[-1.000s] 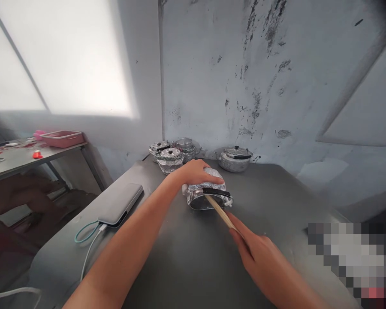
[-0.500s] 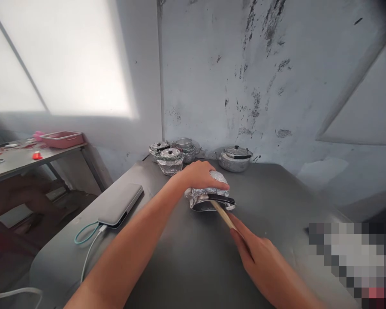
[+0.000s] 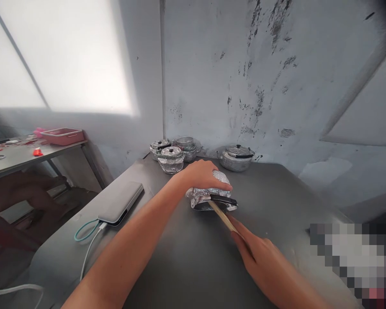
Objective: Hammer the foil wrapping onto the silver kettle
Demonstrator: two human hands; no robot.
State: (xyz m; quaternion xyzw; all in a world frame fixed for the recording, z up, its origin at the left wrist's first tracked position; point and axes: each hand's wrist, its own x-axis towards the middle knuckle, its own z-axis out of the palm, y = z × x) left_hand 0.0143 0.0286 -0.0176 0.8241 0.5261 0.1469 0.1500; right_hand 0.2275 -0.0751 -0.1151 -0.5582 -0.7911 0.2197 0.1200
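My left hand (image 3: 203, 175) is wrapped over a small silver pot (image 3: 221, 178) with a dimpled body, tipped on its side so its dark opening faces me. A black carrying handle (image 3: 223, 200) lies across that opening. Held low in my right hand (image 3: 255, 253) is a flat wooden stick (image 3: 223, 218). Its far end reaches the pot's mouth just beneath the black handle; whether it touches the inside I cannot tell. The fingers of my right hand are closed along the stick.
Several small silver pots (image 3: 171, 162) cluster at the table's back left, and a lidded pot (image 3: 236, 159) stands further right by the wall. A grey power bank (image 3: 124, 202) with a white cable lies left. Beyond is a side table with a pink basket (image 3: 64, 136).
The view has shifted very slightly. The stick's tip sits slightly further left at the pot's mouth, and both hands keep their hold.
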